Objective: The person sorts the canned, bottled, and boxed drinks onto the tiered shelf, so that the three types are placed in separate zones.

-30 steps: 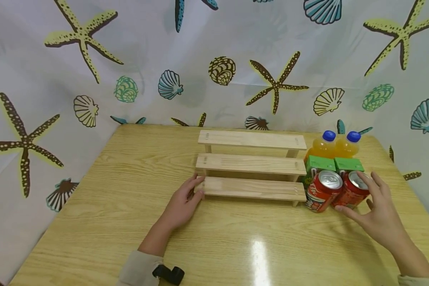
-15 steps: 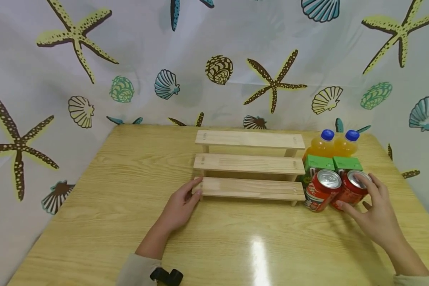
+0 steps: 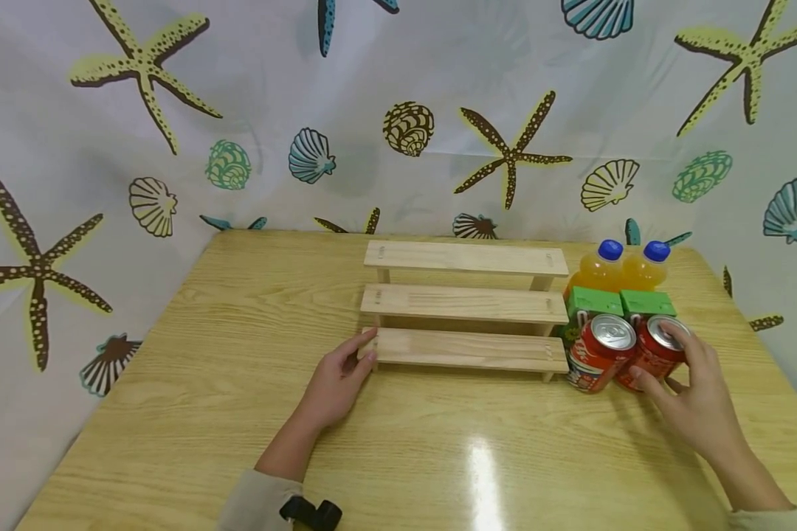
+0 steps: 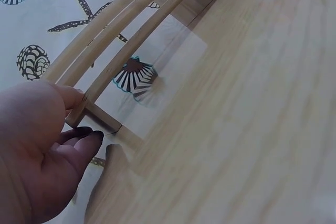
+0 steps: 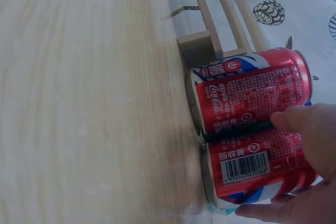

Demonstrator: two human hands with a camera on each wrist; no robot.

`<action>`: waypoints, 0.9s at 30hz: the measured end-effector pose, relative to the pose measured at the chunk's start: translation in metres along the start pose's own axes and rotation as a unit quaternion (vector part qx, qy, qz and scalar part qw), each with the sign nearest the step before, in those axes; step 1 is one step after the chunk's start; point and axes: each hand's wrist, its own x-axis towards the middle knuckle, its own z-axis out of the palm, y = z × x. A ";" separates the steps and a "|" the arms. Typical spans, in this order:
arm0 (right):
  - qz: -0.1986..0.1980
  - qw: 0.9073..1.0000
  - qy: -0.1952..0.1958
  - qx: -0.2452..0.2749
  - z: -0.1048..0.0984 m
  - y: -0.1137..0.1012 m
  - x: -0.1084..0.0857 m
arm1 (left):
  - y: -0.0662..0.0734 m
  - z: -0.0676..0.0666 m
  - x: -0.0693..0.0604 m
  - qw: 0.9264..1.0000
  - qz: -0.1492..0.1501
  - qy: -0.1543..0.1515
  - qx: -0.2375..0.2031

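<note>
A three-step wooden rack (image 3: pixel 468 347) stands at mid-table. My left hand (image 3: pixel 335 383) holds the left end of its lowest step; in the left wrist view, that hand (image 4: pixel 44 145) has its fingers around the corner of the rack (image 4: pixel 113 66). Right of the rack, two red cans stand side by side. Thumb and fingers of my right hand (image 3: pixel 697 402) hold the right can (image 3: pixel 652 352), while the left can (image 3: pixel 598 358) stands close against the rack. In the right wrist view, the hand (image 5: pixel 310 166) grips the lower can (image 5: pixel 252 169), beside the other can (image 5: pixel 252 90).
Two green cartons, left (image 3: pixel 594 301) and right (image 3: pixel 647 302), stand behind the cans. Behind them are two orange drink bottles with blue caps, left (image 3: pixel 601 271) and right (image 3: pixel 644 271). A patterned cloth (image 3: pixel 372 74) hangs behind the wooden table (image 3: pixel 239 317).
My right hand has closed in around the right can, its thumb and fingers now against it. The left hand remains on the rack's end, and the head view has shifted slightly.
</note>
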 end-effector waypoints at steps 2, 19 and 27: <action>0.002 1.000 0.005 0.005 0.002 0.000 0.000 | 0.000 0.001 0.000 1.000 -0.008 0.003 -0.008; 0.039 0.998 0.035 0.027 0.008 0.000 0.001 | -0.003 0.003 0.001 0.997 -0.031 -0.006 -0.073; 0.039 0.997 0.058 0.023 0.007 -0.001 0.002 | -0.004 0.003 0.000 0.997 -0.035 -0.006 -0.071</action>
